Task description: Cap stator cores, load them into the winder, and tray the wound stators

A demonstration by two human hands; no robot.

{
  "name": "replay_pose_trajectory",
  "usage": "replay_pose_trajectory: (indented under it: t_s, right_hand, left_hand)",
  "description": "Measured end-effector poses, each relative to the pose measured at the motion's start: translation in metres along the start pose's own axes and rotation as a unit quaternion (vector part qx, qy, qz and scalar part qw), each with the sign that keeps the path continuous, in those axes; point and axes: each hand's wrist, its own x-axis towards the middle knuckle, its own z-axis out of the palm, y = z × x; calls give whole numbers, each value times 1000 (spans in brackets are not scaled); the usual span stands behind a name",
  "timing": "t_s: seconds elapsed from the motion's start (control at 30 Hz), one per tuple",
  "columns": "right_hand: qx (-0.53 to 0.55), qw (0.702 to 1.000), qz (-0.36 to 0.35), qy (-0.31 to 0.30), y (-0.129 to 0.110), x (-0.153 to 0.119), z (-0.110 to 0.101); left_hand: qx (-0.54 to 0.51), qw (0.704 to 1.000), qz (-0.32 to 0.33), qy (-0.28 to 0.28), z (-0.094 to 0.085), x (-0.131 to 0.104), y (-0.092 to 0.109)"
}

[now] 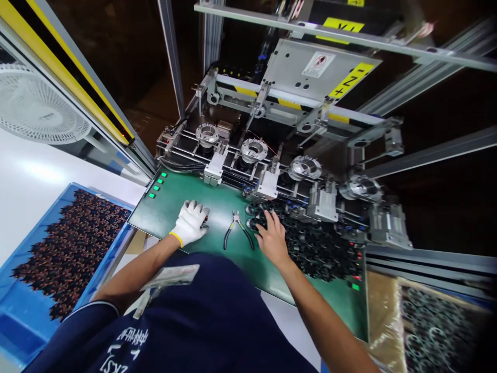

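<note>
My left hand [190,223], in a white glove with a yellow cuff, rests on the green work surface [217,199]. Its fingers curl around a small dark part with a bit of red [205,219], mostly hidden. My bare right hand [274,235] reaches over the left end of a heap of black parts [322,248]. Its fingers are bent and somewhat apart, touching or just above black ring-like pieces [253,224]; whether it grips one is hidden. Between both hands lie side cutters [236,228] with dark green handles spread and jaws pointing away from me.
Behind the surface stands a machine with several silver round fixtures [254,150] and metal blocks [267,182]. A blue tray [73,189] of reddish-black parts is at left, near a white fan [42,106]. A box of grey rings [438,331] sits at lower right.
</note>
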Motion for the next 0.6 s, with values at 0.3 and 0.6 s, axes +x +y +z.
replay_pose_trajectory:
  t_s: [0.3,0.6]
  right_hand:
    - [240,969,56,16,-35,4,1]
    - [348,934,-82,-18,-109,146,-52]
  left_hand:
    - [-94,978,-120,146,-1,-42,-24]
    - [-139,942,-203,226,58,-86,-57]
